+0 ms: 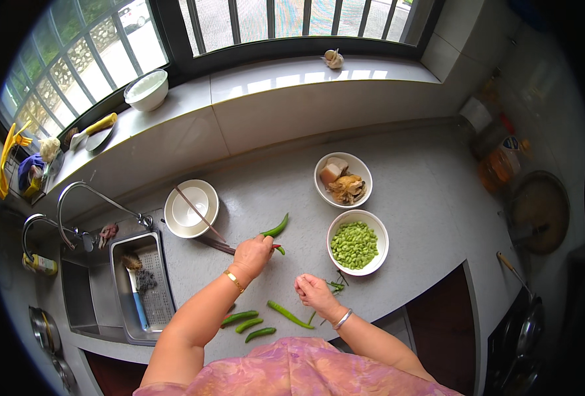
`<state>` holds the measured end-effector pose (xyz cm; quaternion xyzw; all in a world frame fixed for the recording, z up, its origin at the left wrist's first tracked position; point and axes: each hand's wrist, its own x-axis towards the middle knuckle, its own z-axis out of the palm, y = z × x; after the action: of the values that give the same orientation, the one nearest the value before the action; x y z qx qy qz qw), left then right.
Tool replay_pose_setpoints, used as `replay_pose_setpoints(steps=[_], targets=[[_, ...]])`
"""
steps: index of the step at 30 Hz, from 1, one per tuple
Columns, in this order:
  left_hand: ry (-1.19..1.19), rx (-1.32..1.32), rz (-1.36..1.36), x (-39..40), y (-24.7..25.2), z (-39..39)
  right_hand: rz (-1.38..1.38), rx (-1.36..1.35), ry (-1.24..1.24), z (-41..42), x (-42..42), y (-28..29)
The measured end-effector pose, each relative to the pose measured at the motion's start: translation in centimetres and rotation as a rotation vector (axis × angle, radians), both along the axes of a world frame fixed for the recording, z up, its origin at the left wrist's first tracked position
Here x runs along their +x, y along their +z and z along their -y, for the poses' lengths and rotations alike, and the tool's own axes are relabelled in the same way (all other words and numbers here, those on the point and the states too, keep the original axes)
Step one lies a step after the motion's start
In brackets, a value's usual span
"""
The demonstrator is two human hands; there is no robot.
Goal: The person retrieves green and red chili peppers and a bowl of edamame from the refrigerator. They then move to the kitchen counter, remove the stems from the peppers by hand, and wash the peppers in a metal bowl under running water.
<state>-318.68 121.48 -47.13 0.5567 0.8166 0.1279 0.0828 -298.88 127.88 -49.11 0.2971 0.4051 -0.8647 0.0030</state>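
My left hand [254,256] is over the counter with its fingers curled down at some chili peppers. A green chili pepper [277,226] sticks out beyond the fingertips, and a red tip shows beside them. The hand's back hides whether it grips one. My right hand [316,296] is closed, thumb against fingers, with nothing visible in it. Green pepper stems [338,286] lie just beyond it. Between my forearms are a long green chili pepper [290,315] and several shorter ones [249,325]. Dark chopsticks [215,244] lie beside my left hand.
A bowl of shelled green beans [333,262] stands right of my hands, with a bowl of meat pieces [320,192] behind it. Stacked white bowls [170,227] carry a chopstick. At left are a sink [94,287], a metal strainer basket [161,277] and faucets [82,184]. Garlic [333,59] sits on the sill.
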Motion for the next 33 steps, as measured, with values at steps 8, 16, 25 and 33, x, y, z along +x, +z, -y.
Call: replay_pose_setpoints(steps=[8, 16, 25, 33], targets=[[0.318, 0.295, 0.757, 5.0, 2.4, 2.4, -0.001, 0.764, 0.057, 0.7, -1.4, 0.0], [0.409, 0.459, 0.96, 6.2, 0.5, 2.9, -0.006, 0.678, 0.235, 1.0, -1.1, 0.8], [0.24, -0.041, 0.971, 3.9, -0.5, 1.0, -0.149, 1.199, 0.261, 0.9, 1.0, 0.7], [0.196, -0.165, -0.004, -1.3, -1.1, -4.5, -0.006, 0.811, 0.206, 0.1, 2.5, -0.7]])
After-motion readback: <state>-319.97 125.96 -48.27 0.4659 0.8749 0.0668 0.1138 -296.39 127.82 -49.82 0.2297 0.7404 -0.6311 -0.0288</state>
